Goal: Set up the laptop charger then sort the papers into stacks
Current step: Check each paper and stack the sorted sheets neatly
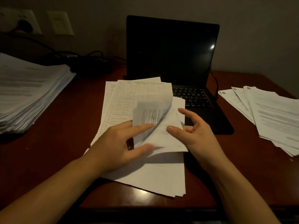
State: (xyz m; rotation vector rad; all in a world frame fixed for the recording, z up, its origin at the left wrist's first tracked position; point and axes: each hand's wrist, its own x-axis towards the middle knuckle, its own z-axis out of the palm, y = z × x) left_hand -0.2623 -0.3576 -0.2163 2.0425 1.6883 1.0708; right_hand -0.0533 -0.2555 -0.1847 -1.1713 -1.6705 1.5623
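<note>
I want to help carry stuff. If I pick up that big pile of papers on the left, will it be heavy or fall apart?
Probably heavy: the pile is thick, many sheets deep. It would likely slide apart, since its edges look fanned and no clip shows.

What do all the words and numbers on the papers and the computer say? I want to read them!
Nothing here can be read.
Table sheet: a heading and printed rows, too blurred.
Lifted sheet: lines of print, blurred.
Left stack: blurred.
Right fanned papers: blurred.
Laptop keys: too small.
Laptop screen: dark, no text.
</note>
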